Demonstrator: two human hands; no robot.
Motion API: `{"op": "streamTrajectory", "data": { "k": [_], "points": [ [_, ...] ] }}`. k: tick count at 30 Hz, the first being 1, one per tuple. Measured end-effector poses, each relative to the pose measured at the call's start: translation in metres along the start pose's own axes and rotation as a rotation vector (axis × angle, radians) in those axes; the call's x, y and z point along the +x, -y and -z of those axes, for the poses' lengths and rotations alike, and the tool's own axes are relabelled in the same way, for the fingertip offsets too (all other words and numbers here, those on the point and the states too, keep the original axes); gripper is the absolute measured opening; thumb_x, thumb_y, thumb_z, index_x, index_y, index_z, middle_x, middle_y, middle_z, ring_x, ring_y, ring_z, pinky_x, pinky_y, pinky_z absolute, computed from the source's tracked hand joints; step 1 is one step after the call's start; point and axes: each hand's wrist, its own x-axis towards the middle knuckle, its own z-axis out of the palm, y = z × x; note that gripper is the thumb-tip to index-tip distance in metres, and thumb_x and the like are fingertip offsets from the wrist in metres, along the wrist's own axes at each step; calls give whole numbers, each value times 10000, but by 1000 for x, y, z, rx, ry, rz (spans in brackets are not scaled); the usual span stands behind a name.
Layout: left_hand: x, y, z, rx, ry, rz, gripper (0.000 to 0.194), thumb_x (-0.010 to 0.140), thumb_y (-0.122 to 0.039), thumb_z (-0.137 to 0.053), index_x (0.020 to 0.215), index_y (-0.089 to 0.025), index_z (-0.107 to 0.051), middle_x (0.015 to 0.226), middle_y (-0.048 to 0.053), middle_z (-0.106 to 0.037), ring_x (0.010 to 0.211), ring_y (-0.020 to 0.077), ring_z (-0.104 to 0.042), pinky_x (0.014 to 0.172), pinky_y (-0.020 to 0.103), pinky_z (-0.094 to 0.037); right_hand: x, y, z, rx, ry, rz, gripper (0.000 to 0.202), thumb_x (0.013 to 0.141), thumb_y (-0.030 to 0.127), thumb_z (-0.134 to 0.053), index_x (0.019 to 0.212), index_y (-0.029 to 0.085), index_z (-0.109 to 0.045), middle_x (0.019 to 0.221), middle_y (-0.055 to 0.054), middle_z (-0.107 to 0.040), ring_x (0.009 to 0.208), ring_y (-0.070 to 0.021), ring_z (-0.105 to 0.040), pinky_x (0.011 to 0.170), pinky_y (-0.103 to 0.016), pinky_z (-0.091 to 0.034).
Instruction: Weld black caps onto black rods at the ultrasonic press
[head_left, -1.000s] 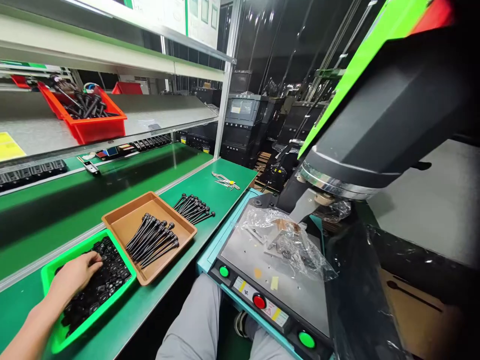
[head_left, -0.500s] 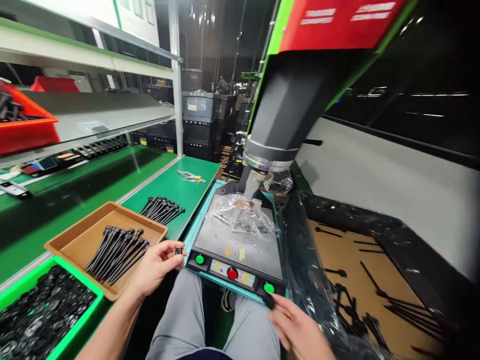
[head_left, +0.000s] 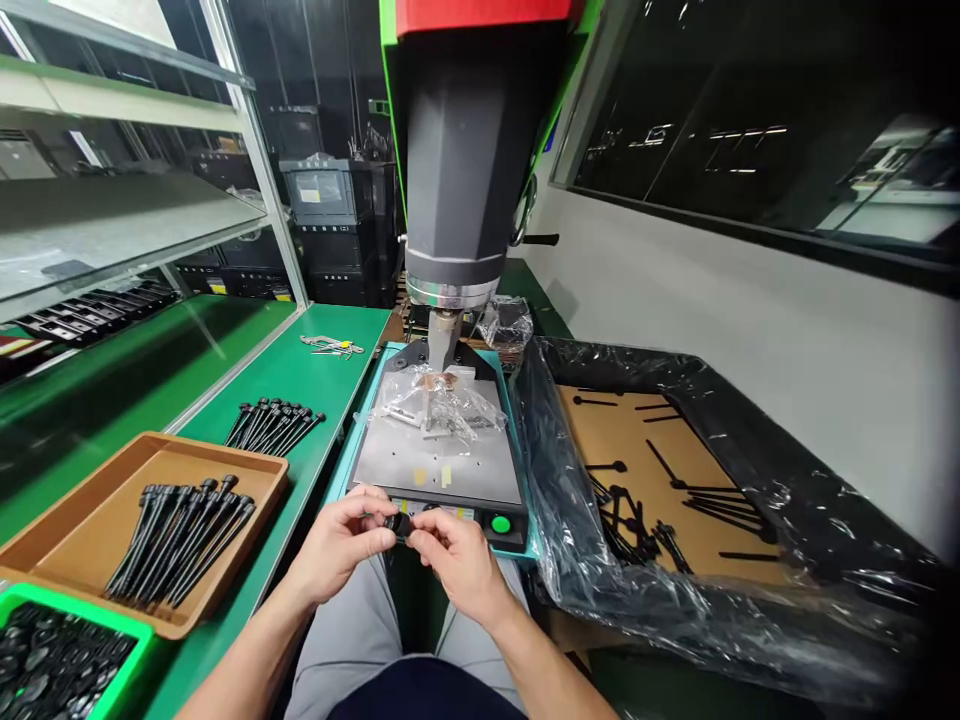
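My left hand (head_left: pixel 346 540) pinches a small black round piece (head_left: pixel 393 522) between thumb and fingertips. My right hand (head_left: pixel 459 560) grips a black knob-like piece (head_left: pixel 405 524) that meets the left one, in front of the machine's control panel. Fingers cover much of both pieces, so I cannot tell whether they are joined. Just beyond my hands is the machine's grey metal plate (head_left: pixel 375 455), with clear plastic film (head_left: pixel 457 410) around the fixture on it. A green button (head_left: pixel 500 523) shows to the right of my right hand.
To the left, a brown tray (head_left: pixel 259 500) holds black rods with round heads, and a green bin (head_left: pixel 135 640) holds small black parts. More rods (head_left: pixel 274 422) lie on the green table (head_left: pixel 330 380). At right, a plastic-lined box (head_left: pixel 555 540) contains loose black rods. The press head (head_left: pixel 465 180) hangs above.
Both hands have come together over the panel's front edge, the right moving leftward and up, bringing their black pieces into contact. The view has turned to the right.
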Motion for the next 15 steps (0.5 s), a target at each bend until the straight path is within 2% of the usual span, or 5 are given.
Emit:
{"op": "streamTrajectory", "data": {
  "k": [2,8,13,15],
  "points": [
    [4,0,-3,-1,-1,3,227,667,-252,-788,884,-204,-741,883,30,-550,676,102,-482,626,242,-420,1,-2,3,-58,-25,44,111,856,262,-582,896,197,-663,710,8,-635,616,-130,-585,603,-245,-451],
    [9,-3,-10,-7,7,39,250,638,-273,-807,873,-205,-755,897,50,-540,728,136,-506,629,260,-421,2,0,13,-216,-77,179,102,848,223,-613,921,231,-684,845,-17,-678,793,-175,-625,739,-281,-468],
    [13,-2,-13,1,29,59,255,625,-287,-813,860,-204,-759,886,46,-542,705,129,-500,618,262,-431,0,-2,17,-206,-92,172,96,834,226,-626,905,241,-689,836,-17,-680,784,-181,-626,731,-291,-475],
    [15,-2,-13,-9,51,68,246,624,-267,-815,855,-206,-762,892,40,-541,691,118,-494,616,260,-431,0,-5,17,-150,-68,126,81,833,238,-622,879,231,-689,789,-10,-670,732,-168,-619,683,-277,-472]
  ]
}}
